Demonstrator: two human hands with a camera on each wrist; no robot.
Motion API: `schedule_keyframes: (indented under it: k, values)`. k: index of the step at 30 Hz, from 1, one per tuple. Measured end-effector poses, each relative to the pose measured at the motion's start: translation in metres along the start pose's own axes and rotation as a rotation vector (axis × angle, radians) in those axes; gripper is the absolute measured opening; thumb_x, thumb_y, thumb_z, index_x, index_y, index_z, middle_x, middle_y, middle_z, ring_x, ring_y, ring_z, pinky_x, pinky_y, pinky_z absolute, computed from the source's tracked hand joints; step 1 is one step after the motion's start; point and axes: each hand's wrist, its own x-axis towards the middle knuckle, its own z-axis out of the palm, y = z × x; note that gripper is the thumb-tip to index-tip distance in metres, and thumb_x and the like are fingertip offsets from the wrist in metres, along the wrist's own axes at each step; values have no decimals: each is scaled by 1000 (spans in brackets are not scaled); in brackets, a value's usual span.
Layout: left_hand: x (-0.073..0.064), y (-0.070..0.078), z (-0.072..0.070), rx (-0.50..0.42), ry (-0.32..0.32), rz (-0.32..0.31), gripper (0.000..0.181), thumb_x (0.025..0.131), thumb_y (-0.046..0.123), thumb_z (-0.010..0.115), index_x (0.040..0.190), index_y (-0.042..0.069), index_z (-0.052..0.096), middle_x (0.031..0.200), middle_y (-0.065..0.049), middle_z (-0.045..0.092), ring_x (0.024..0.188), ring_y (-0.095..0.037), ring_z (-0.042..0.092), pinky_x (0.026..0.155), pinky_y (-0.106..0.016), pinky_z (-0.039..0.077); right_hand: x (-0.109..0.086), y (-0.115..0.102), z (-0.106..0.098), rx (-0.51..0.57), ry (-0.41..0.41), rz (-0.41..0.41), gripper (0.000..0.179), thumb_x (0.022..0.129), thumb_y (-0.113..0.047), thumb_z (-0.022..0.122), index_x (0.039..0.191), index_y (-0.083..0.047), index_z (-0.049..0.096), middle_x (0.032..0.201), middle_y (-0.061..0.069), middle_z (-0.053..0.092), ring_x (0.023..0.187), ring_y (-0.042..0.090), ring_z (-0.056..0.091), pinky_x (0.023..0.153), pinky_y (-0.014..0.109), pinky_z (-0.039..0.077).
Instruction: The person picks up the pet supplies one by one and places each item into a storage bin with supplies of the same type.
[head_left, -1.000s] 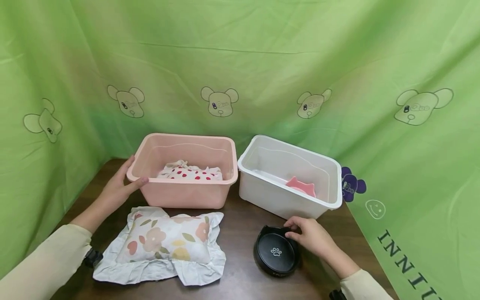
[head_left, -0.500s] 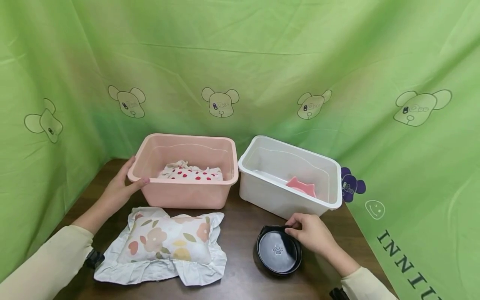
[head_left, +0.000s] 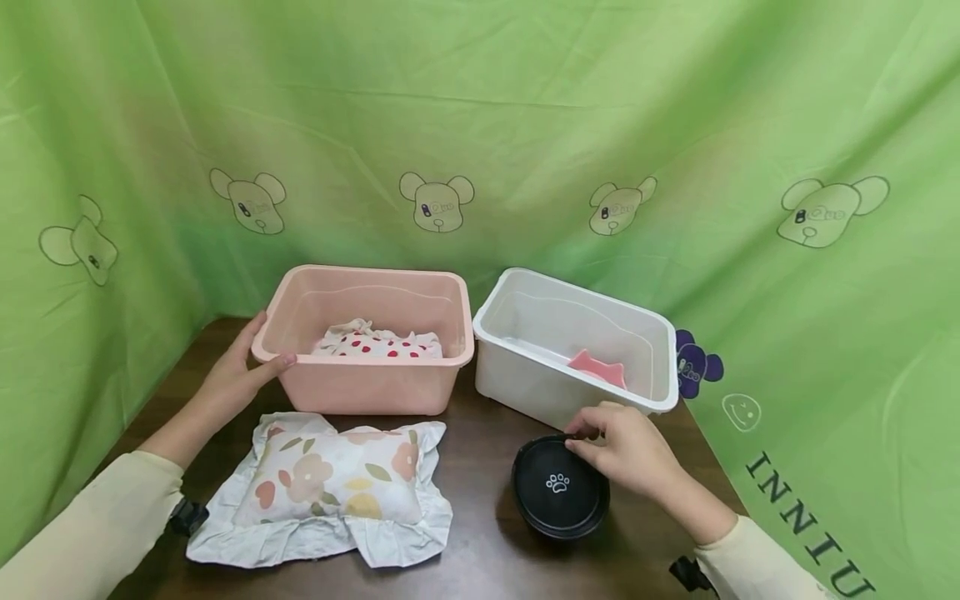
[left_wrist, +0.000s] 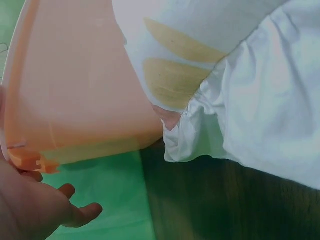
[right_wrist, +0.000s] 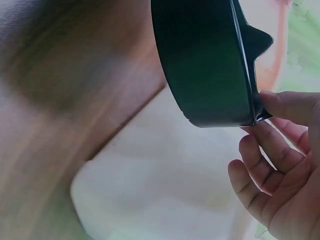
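In the head view, my right hand (head_left: 626,450) pinches the rim of a black pet bowl (head_left: 558,517) with a paw print inside. Thumb and fingers meet at one pointed ear of the bowl (right_wrist: 205,65) in the right wrist view; the other fingers curl loosely below. The bowl tilts in front of the white bin (head_left: 540,379). My left hand (head_left: 236,371) rests at the near left corner of the pink bin (head_left: 367,387), thumb on the front rim and fingers along the side. Below it lies a floral pillow (head_left: 330,479) with a white ruffle.
A white cloth (head_left: 378,343) with red dots lies inside the pink bin. In the white bin is a pink piece with pointed ears (head_left: 597,368). Both bins stand at the back of the brown table (head_left: 480,533), before a green curtain (head_left: 480,100).
My right hand has closed on the rim of the pet bowl and raised it slightly, tilting it and shifting it a little away from me. My left hand stays at the pink bin.
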Motion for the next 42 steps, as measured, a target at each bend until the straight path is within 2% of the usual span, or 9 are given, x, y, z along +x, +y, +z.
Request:
schedule_keyframes:
  k: [10,17,20,24,30,37,42]
  values:
    - [3,2,0,12,-16,-14,100,98,49,65,167,23,-3,169,-24,14,150,-54,19,110,-79,23,26,-13,-35,-18,62,-249,22,76,-12,89,88,-24,76,86,-17,73,83,3,68,72,30,58]
    - [2,0,1,11,-6,3,99,98,48,66,167,25,-1,169,-23,15,150,-54,20,109,-80,24,49,-17,-59,-44,117,-348,22,75,-8,88,87,-22,77,87,-15,71,84,7,63,74,18,47]
    - [3,0,1,5,-4,14,98,98,47,66,167,24,0,169,-23,16,150,-54,20,109,-80,23,55,-17,-67,-45,122,-359,22,75,-6,88,88,-19,77,88,-12,72,84,9,63,77,14,44]
    - [3,0,2,13,-1,24,98,98,45,66,167,21,1,168,-24,17,150,-54,20,109,-80,23,61,-15,-77,-42,135,-358,22,75,-4,88,91,-16,79,89,-10,73,84,10,65,76,16,45]
    - [2,-4,0,-3,-1,37,98,98,41,68,167,21,1,168,-25,16,149,-54,21,110,-80,22,74,-10,-94,-80,175,-346,20,75,-4,88,89,-15,79,85,-9,75,83,11,65,83,33,43]
    - [1,-9,1,-24,-13,26,97,99,41,67,167,24,-1,169,-23,15,150,-53,20,109,-81,22,104,-2,-126,-153,160,-314,17,78,-4,86,90,-14,79,83,-5,74,83,16,63,83,38,40]
    - [1,-7,2,-28,-9,37,97,99,39,66,167,23,-1,169,-24,15,149,-54,21,109,-81,22,125,8,-137,-187,171,-295,14,80,-5,85,90,-12,79,84,0,76,85,20,62,87,44,41]
